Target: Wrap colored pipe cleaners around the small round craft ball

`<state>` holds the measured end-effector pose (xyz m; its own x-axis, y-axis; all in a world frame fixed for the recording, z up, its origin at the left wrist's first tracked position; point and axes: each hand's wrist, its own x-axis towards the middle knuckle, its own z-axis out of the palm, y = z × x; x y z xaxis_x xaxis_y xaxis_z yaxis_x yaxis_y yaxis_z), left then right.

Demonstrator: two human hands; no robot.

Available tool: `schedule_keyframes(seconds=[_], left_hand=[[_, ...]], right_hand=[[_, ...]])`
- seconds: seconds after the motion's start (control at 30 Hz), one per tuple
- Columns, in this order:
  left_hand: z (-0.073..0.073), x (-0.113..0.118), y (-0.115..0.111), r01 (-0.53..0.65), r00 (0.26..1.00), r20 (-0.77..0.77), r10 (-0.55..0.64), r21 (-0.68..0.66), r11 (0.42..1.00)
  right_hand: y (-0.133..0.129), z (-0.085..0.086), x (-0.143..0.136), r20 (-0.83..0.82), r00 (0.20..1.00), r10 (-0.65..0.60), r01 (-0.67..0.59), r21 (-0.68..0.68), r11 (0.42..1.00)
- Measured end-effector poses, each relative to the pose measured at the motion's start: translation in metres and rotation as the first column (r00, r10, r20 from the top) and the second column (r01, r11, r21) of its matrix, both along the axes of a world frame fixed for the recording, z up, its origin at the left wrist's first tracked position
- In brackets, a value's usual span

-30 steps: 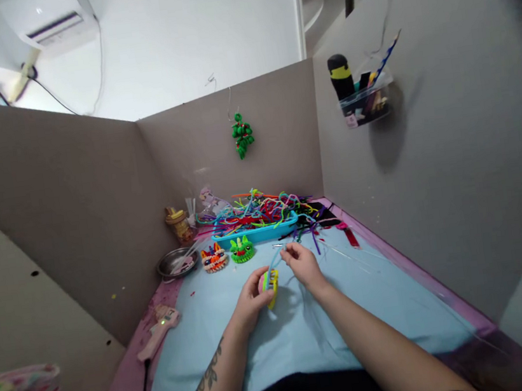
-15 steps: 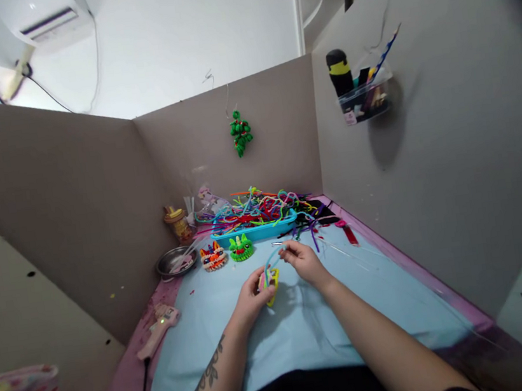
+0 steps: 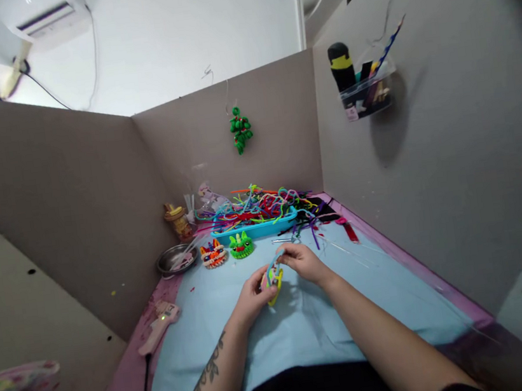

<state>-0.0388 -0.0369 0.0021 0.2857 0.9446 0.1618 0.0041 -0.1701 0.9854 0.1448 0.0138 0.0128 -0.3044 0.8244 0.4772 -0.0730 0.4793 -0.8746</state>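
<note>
My left hand (image 3: 254, 296) is closed around a small yellow and pink pipe-cleaner figure (image 3: 275, 286), holding it above the blue cloth (image 3: 353, 311). A light blue pipe cleaner (image 3: 274, 263) rises from the figure in a bend. Its upper part is pinched between the fingertips of my right hand (image 3: 302, 262). The fingers partly hide the figure. Beyond the hands stand an orange and white pipe-cleaner head (image 3: 213, 254) and a green one (image 3: 241, 245). A thin metal tool (image 3: 282, 240) lies just past my right hand.
A blue tray (image 3: 253, 230) heaped with coloured pipe cleaners (image 3: 263, 208) stands at the back. To the left are a metal bowl (image 3: 177, 259), a patterned cup (image 3: 178, 224) and a pink glue gun (image 3: 160, 327) with a cord. Grey partitions (image 3: 227, 84) enclose the table.
My right hand has moved slightly left and down with the light blue pipe cleaner, closer to the figure. The figure is tilted a little more to the right, and the metal tool shows more fully.
</note>
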Motion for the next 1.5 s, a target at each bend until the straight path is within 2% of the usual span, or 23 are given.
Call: schedule_keyframes(seconds=[0.1, 0.2, 0.47, 0.67, 0.93, 1.2, 1.5], left_hand=[[-0.001, 0.000, 0.001, -0.001, 1.000, 0.009, 0.001, 0.014, 1.000], [-0.004, 0.000, 0.002, -0.019, 1.000, 0.020, 0.018, 0.030, 0.999], [-0.006, -0.002, 0.004, -0.132, 0.991, -0.008, 0.133, 0.102, 0.986], [-0.007, -0.001, 0.005, -0.258, 0.959, -0.066, 0.276, 0.202, 0.945], [-0.009, -0.004, 0.010, -0.394, 0.909, -0.029, 0.416, 0.268, 0.879], [-0.009, -0.005, 0.010, -0.466, 0.885, 0.072, 0.461, 0.189, 0.864], [-0.012, -0.003, 0.016, -0.514, 0.843, 0.211, 0.495, 0.044, 0.856]], right_hand=[[-0.001, -0.003, -0.005, -0.017, 0.996, 0.084, -0.085, -0.061, 0.995], [-0.003, -0.004, -0.011, -0.061, 0.992, 0.113, -0.119, -0.111, 0.987], [-0.008, -0.005, -0.021, -0.127, 0.992, -0.015, -0.008, -0.180, 0.984], [-0.007, -0.009, -0.024, -0.092, 0.993, -0.072, 0.050, -0.222, 0.974], [-0.007, -0.016, -0.028, 0.008, 1.000, 0.023, -0.020, -0.314, 0.949], [-0.012, -0.023, -0.032, 0.053, 0.986, 0.156, -0.122, -0.401, 0.908], [-0.018, -0.021, -0.036, 0.025, 0.994, 0.102, -0.088, -0.339, 0.937]])
